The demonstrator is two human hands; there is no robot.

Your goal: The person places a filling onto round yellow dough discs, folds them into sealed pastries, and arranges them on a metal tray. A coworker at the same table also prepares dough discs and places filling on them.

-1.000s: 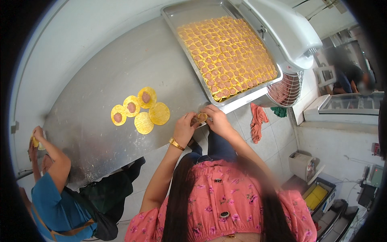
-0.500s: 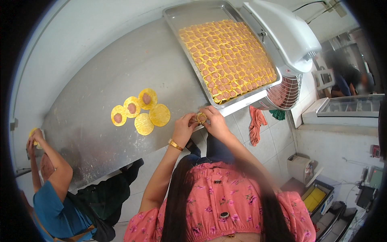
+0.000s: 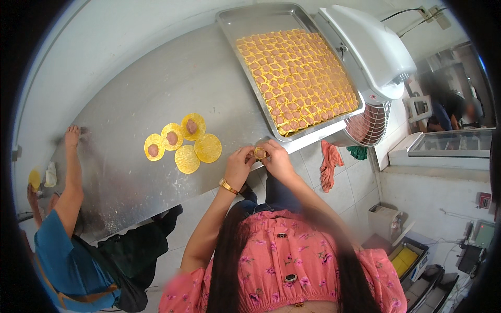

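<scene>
Between the fingertips of both hands I hold a small open-topped dumpling (image 3: 259, 153), its yellow wrapper gathered around a pink meat filling. My left hand (image 3: 240, 162), with a gold watch at the wrist, pinches it from one side. From the other side my right hand (image 3: 276, 158) grips it. Both are at the table's near edge, just below the tray. Left of them, several round yellow wrappers lie on the steel table (image 3: 135, 109). Meat tops three, such as this filled wrapper (image 3: 192, 127); a bare wrapper (image 3: 208, 148) lies beside another bare one.
A large metal tray (image 3: 261, 15) holds tight rows of finished dumplings. Beyond it stands a white mixer (image 3: 368, 49) with a wire-guarded bowl (image 3: 371, 122). At the left, a co-worker in a blue shirt (image 3: 65, 255) reaches onto the table. A reddish cloth (image 3: 330, 164) hangs near the tray.
The co-worker's one arm has swung forward onto the table, away from the other hand with a yellow wrapper. My hands stay together, fingers shifting slightly around the dumpling.
</scene>
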